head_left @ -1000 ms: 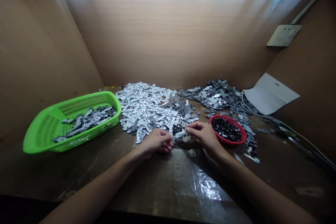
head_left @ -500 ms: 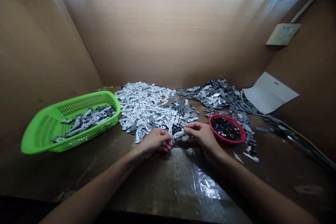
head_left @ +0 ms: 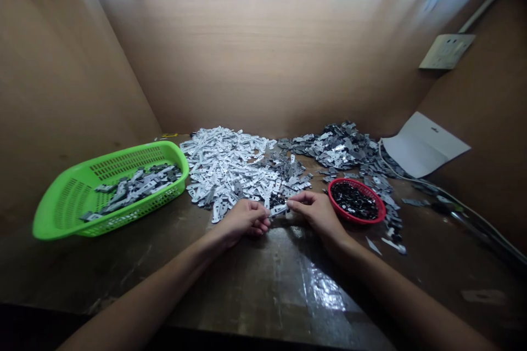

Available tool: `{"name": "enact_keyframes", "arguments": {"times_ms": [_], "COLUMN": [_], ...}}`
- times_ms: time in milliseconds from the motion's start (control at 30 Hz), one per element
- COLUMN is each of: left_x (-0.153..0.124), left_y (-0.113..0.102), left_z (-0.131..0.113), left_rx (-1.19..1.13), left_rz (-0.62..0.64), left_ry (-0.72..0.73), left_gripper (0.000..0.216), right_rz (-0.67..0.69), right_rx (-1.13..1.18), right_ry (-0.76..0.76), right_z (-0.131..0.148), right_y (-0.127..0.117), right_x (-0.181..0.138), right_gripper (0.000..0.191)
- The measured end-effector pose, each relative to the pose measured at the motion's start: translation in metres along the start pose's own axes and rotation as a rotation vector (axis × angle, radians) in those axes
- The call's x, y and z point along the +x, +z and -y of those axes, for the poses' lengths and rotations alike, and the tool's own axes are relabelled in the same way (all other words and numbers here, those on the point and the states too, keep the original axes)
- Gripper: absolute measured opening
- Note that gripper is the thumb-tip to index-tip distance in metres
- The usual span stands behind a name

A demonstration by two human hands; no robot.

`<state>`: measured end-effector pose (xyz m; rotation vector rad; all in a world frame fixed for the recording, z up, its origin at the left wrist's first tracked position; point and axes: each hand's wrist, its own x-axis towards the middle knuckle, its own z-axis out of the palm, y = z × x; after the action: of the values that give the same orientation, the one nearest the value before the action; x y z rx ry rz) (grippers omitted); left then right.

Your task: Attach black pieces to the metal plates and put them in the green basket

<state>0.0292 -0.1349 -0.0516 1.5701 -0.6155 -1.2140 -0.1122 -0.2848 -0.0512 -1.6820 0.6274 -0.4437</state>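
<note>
A small slotted silver metal piece point(head_left: 278, 210) spans the gap between my two hands, low over the table. My left hand point(head_left: 249, 218) pinches its left end between thumb and forefinger, the other fingers curled under. At the other end, the thumb and forefinger of my right hand point(head_left: 315, 211) are closed on the piece. Just behind the hands spreads a pile of pale metal pieces point(head_left: 224, 167), and a few dark small parts point(head_left: 279, 199) lie beside the held piece. A red basket point(head_left: 382, 208) full of small black parts stands right of my right hand.
On the left stands a green basket point(head_left: 57, 219) partly filled with metal pieces. A heap of darker metal plates point(head_left: 341, 145) lies at the back right. Farther right are a white card point(head_left: 420, 145), a cable point(head_left: 465, 205) and a wall socket point(head_left: 447, 52). Wooden panels enclose the table.
Both hands keep almost the same place and grip. My right hand has shifted very slightly left, and the metal piece with it; the view has moved a little.
</note>
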Motion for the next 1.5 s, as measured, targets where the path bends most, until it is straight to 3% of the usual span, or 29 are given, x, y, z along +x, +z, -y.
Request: {"name": "enact_keyframes", "arguments": {"times_ms": [267,500,667,800,1000,1167,1267,1333,1433,1500], "left_x": [-0.003,-0.005,-0.004,-0.002,0.002,0.002,0.000,-0.004,-0.015,-0.023], "left_y": [0.000,-0.001,-0.003,-0.003,-0.003,-0.003,-0.009,-0.021,-0.054,-0.080], "left_z": [-0.005,-0.007,-0.006,-0.006,-0.002,-0.003,-0.017,-0.030,-0.050,-0.059], "left_rx": [0.011,0.065,0.081,0.107,0.151,0.186,-0.019,-0.348,-0.920,-1.143], "left_rz": [0.003,0.023,0.046,0.038,-0.026,-0.071,-0.137,-0.278,-0.510,-0.551], "left_ry": [0.067,0.146,0.151,0.161,0.176,0.188,0.232,0.333,0.553,0.673], "left_gripper": [0.033,0.034,0.033,0.034,0.036,0.039,0.034,0.026,0.013,0.007], "right_rz": [0.000,0.280,0.368,0.314,0.085,0.075,-0.022,-0.139,-0.226,-0.212], "right_rx": [0.033,0.225,0.290,0.218,-0.045,-0.159,-0.261,-0.371,-0.582,-0.724], "right_ry": [0.012,0.264,0.254,0.195,-0.053,-0.134,-0.267,-0.357,-0.415,-0.441], "right_z": [-0.003,0.001,0.002,-0.007,-0.009,0.001,0.006,0.006,0.000,-0.005], "right_y": [-0.001,-0.008,-0.010,-0.005,0.009,0.007,-0.006,-0.016,-0.027,-0.028], "right_x": [0.003,0.003,0.003,0.005,0.002,0.000,0.004,0.009,0.017,0.020], "right_gripper": [0.042,0.056,0.047,0.047,0.038,0.040,0.038,0.035,0.032,0.033]}}
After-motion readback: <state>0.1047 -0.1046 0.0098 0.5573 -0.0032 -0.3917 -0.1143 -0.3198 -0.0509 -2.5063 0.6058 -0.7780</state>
